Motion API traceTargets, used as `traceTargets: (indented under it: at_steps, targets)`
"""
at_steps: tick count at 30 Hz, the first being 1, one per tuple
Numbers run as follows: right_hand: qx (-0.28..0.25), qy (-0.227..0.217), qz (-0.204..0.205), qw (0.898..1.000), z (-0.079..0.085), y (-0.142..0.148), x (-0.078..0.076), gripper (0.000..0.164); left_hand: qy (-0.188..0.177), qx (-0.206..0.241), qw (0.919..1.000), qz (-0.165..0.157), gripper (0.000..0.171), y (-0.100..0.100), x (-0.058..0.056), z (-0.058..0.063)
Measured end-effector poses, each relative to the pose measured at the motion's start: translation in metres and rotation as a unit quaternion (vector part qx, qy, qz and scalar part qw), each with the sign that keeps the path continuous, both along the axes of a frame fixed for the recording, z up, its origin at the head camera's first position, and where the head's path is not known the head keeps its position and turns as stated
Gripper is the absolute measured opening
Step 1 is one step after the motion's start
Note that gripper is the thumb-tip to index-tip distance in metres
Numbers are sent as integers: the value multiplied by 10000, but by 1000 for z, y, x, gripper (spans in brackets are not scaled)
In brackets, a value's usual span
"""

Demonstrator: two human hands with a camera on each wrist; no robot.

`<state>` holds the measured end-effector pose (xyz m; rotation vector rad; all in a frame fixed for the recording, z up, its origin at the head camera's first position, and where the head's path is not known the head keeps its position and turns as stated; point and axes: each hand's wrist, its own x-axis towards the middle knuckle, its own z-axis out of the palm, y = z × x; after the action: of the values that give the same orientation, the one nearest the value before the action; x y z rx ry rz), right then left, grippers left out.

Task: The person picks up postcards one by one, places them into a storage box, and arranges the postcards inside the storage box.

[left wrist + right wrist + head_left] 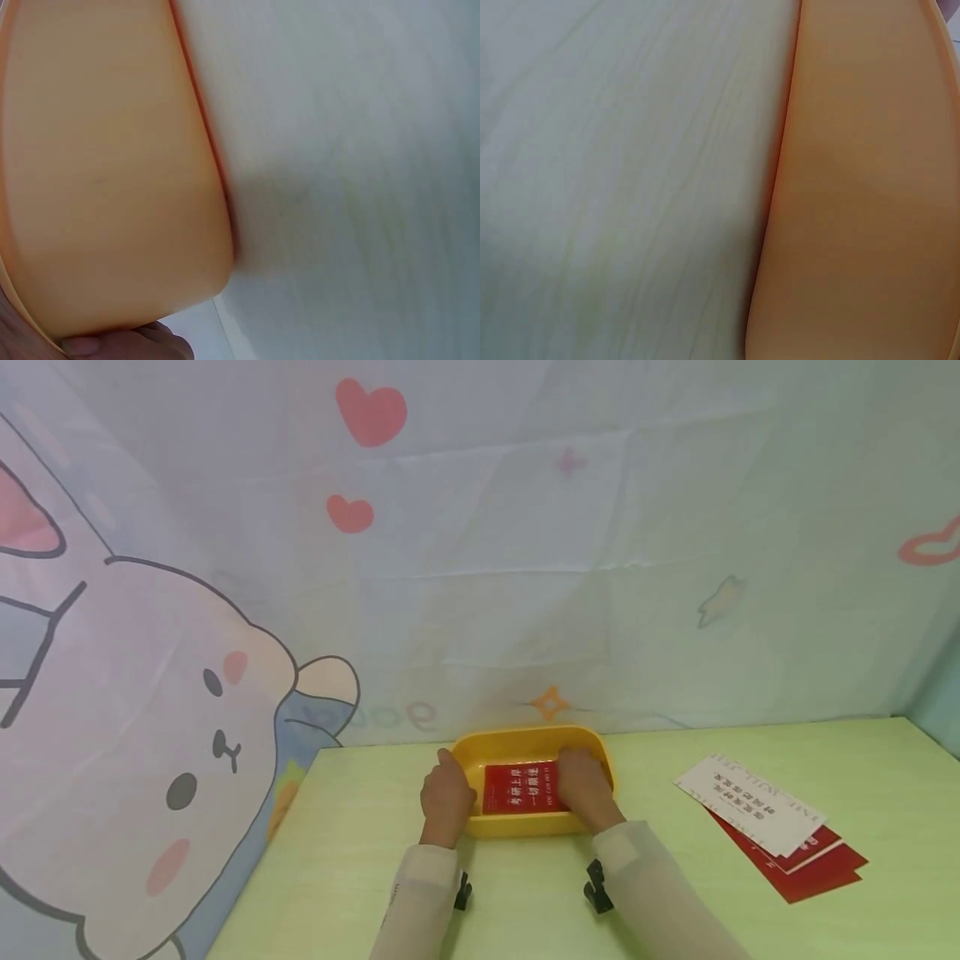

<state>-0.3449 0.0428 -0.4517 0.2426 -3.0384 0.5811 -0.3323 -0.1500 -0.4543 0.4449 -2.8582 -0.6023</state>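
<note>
Table (341, 827) gives room L of the yellow tray (525, 827) & R as far as the loose cards, w/ tray's far rim nr the back edge by the curtain (525, 610). L hand (447, 792) grips tray's L end; R hand (585, 781) is bent over its R end, can't tell if grasping tray or card. Qty: 1 tray, 1 red card (517, 789) visible in it, 1 white card (750, 806) atop min. 2 red ones (821, 877).
</note>
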Motion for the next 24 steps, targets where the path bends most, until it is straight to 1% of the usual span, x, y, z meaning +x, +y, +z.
traceTargets:
  at_steps: [4,11,14,20,24]
  targets:
    - [139,119,71,9998,0,0,2,23,63,-29,10000,-35,47,1,1,1]
    - [108,-94,34,9999,-3,-1,-3,28,126,-50,9999,-52,47,2,3,2]
    - [115,-138,41,9998,-4,-1,-4,27,152,-62,9999,-54,47,2,4,3]
    - [283,-188,130,9993,-4,-1,-4,25,23,-27,10000,-13,46,2,4,4]
    - [212,-335,69,9992,-4,-1,-5,27,30,-25,10000,-37,46,1,4,3]
